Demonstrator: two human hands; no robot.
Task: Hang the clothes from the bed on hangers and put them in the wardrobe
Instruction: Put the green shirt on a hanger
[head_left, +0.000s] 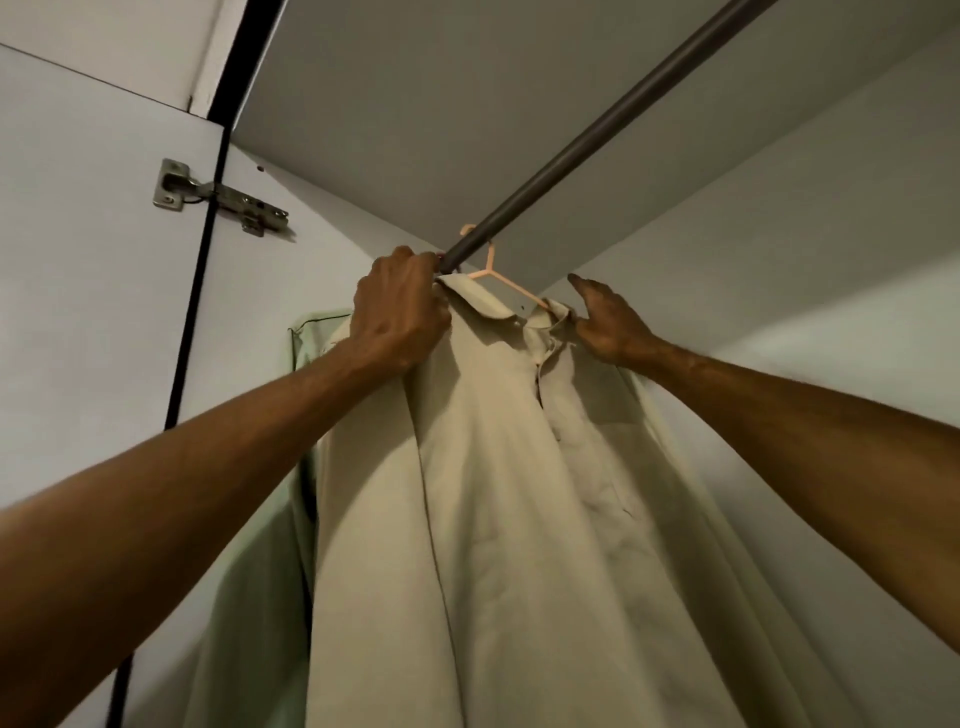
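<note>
A beige collared shirt (498, 493) hangs on a pale pink hanger (491, 270) whose hook sits over the dark wardrobe rail (597, 135). My left hand (400, 312) grips the shirt's left shoulder just under the rail's end. My right hand (608, 322) pinches the right side of the collar, its index finger pointing up. Behind the beige shirt, to the left, hangs a pale green garment (260, 545); its hanger is hidden.
The wardrobe's top panel (441, 104) lies close above the rail. The open door (88, 260) with a metal hinge (218, 200) stands at the left. The white back wall (779, 260) runs to the right, where the rail is bare.
</note>
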